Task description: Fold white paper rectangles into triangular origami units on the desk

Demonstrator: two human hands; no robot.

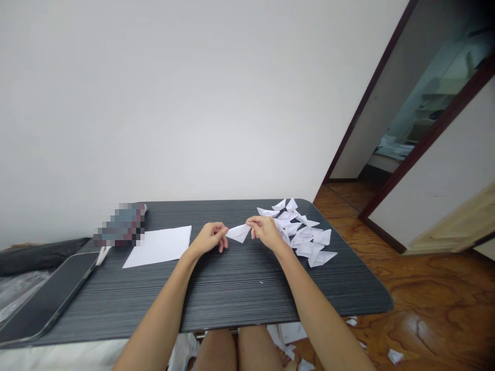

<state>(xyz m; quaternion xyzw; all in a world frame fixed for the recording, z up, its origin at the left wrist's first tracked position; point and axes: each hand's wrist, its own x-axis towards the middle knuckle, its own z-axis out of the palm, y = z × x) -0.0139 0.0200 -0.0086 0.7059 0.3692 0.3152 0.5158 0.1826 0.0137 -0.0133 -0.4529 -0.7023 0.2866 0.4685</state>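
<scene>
Between my hands, just above the dark table (232, 288), is a small folded white paper boat (238, 233). My left hand (211, 238) pinches its left tip with thumb and forefinger, the other fingers loosely curled. At the opposite tip, the thumb and fingers of my right hand (265, 230) grip the paper. Close behind and right of my right hand lies a pile of similar folded paper boats (305, 234), some tilted or overlapping. A stack of plain white paper sheets (162, 246) rests to the left of my left hand.
A blurred-out dark red and grey item (121, 225) stands at the table's back left. A long dark panel (48, 296) lies along the left edge. Paper scraps (395, 355) are scattered on the wooden floor (433, 288). A white wall (193, 103) rises behind the table.
</scene>
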